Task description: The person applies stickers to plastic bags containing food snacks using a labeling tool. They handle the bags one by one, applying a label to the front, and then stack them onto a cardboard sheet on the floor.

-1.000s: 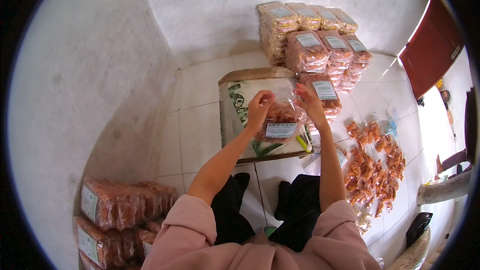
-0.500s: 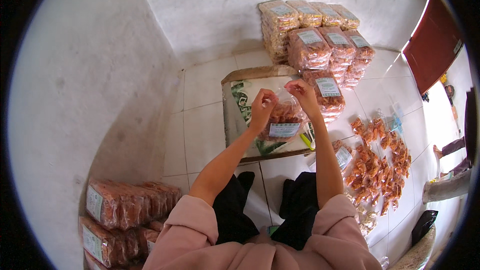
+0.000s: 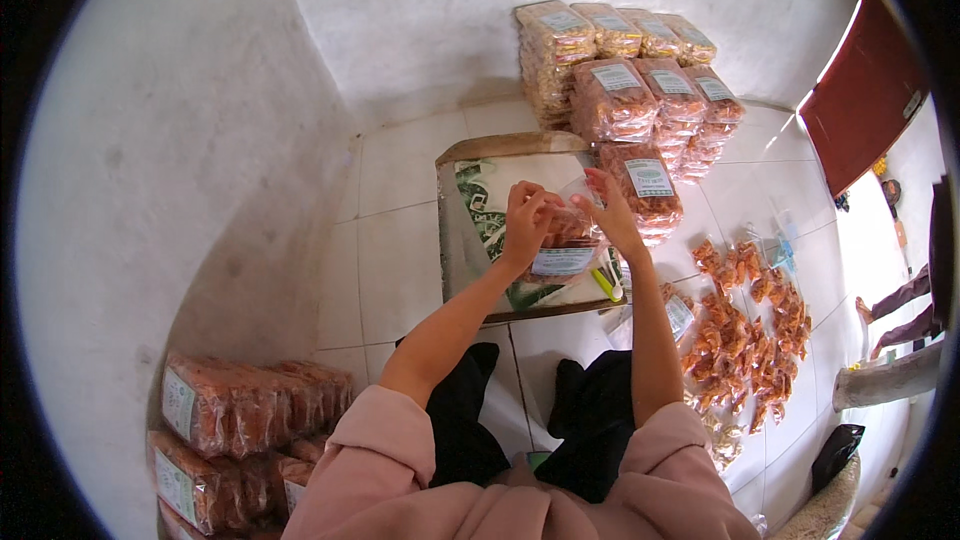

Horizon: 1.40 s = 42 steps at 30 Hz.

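A clear plastic bag of reddish-brown snack pieces (image 3: 563, 260), with a pale label low on its front, stands on the low table (image 3: 470, 285). My left hand (image 3: 527, 225) pinches the gathered plastic at the bag's upper left. At the upper right, my right hand (image 3: 615, 212) holds the loose top of the bag between thumb and fingers, which sit a little apart. Part of the bag's top is hidden behind my fingers. Just right of the bag lies a lime-green tool (image 3: 606, 283), whose kind I cannot make out.
Stacked snack packs (image 3: 620, 100) stand beyond the table against the wall. More packs (image 3: 250, 410) are piled at lower left. Loose small bags of snacks (image 3: 750, 330) spread over the floor at right. A person's legs (image 3: 900, 305) show near the red door (image 3: 865, 90).
My hands have come down slightly and the bag's raised top is lower, folded in between them. My right fingers have spread more. The view has shifted a little.
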Motion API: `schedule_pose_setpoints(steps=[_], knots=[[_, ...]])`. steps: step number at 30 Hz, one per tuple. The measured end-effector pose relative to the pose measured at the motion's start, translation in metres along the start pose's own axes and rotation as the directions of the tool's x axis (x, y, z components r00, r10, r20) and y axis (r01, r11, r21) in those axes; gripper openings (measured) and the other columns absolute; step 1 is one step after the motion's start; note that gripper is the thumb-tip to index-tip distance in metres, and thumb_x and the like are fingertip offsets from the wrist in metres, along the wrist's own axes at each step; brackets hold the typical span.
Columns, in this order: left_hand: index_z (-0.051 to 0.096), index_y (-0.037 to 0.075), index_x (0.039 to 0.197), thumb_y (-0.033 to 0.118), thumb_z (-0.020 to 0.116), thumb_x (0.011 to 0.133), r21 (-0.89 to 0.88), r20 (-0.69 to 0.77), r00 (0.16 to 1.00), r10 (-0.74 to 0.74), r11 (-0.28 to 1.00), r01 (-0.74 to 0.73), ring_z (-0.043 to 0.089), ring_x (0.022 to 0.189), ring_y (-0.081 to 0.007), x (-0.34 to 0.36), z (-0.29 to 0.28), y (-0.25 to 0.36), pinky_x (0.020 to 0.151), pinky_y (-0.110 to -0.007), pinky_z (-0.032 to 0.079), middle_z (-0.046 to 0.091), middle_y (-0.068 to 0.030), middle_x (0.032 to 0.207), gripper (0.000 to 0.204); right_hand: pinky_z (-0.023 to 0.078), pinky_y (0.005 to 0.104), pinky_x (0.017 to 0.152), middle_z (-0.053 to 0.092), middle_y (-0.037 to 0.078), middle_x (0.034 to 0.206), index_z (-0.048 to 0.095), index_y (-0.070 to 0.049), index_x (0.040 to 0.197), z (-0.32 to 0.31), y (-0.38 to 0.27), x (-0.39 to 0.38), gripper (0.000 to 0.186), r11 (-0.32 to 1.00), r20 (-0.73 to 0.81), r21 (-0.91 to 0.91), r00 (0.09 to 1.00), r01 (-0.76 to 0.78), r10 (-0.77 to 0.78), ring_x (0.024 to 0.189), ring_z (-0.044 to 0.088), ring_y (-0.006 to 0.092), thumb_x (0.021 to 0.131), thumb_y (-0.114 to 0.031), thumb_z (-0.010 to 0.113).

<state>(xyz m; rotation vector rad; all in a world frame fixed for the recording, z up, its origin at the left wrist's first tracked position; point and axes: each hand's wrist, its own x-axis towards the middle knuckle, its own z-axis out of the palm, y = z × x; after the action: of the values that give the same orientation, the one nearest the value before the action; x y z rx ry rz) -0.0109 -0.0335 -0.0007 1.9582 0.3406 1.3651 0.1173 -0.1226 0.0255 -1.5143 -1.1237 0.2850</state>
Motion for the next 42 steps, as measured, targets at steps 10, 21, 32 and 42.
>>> schedule_pose_setpoints(steps=[10, 21, 32, 42], knots=[[0.056, 0.005, 0.076, -0.001, 0.058, 0.067, 0.059, 0.059, 0.995, 0.078, 0.995, -0.081, 0.046, 0.08, -0.0243, 0.003, -0.008, -0.008, 0.07, -0.033, 0.04, 0.047, -0.0083, 0.081, 0.011, 0.045, 0.0284, 0.065, 0.061, 0.01, 0.073, 0.06, -0.002, 0.081, 0.007, -0.005, 0.004, 0.014, 0.984, -0.034, -0.174, 0.999, -0.046, 0.04, 0.068, 0.058, 0.017, 0.071, -0.01, 0.065], [0.054, 0.004, 0.073, 0.004, 0.061, 0.066, 0.032, 0.235, 0.968, 0.084, 0.995, -0.094, 0.046, 0.08, -0.0258, 0.005, -0.025, -0.017, 0.071, -0.034, 0.039, 0.05, -0.0069, 0.078, 0.01, 0.045, 0.0272, 0.066, 0.062, 0.01, 0.076, 0.059, -0.001, 0.082, 0.004, -0.008, 0.002, 0.014, 0.973, -0.056, -0.229, 0.998, -0.041, 0.029, 0.074, 0.059, 0.0187, 0.07, -0.006, 0.065], [0.056, 0.006, 0.08, 0.017, 0.065, 0.074, -0.261, 0.277, 0.928, -0.249, 0.91, 0.322, 0.052, 0.083, -0.0164, 0.009, -0.018, -0.011, 0.078, -0.027, 0.04, 0.053, -0.0065, 0.088, 0.016, 0.047, 0.0269, 0.061, 0.061, 0.008, 0.078, 0.056, 0.0, 0.087, 0.007, -0.018, -0.004, 0.014, 0.974, -0.006, -0.086, 0.978, -0.208, 0.208, 0.071, 0.06, 0.0138, 0.074, 0.003, 0.059], [0.056, -0.001, 0.081, 0.011, 0.063, 0.076, -0.139, 0.242, 0.925, -0.293, 0.933, 0.332, 0.06, 0.07, -0.0154, 0.004, -0.011, -0.03, 0.062, -0.024, 0.047, 0.06, -0.0095, 0.078, 0.015, 0.035, 0.0269, 0.091, 0.054, 0.008, 0.107, 0.045, -0.002, 0.115, -0.012, -0.003, 0.003, 0.04, 0.896, -0.065, 0.436, 0.99, -0.087, 0.128, 0.101, 0.048, 0.0144, 0.08, -0.014, 0.06]])
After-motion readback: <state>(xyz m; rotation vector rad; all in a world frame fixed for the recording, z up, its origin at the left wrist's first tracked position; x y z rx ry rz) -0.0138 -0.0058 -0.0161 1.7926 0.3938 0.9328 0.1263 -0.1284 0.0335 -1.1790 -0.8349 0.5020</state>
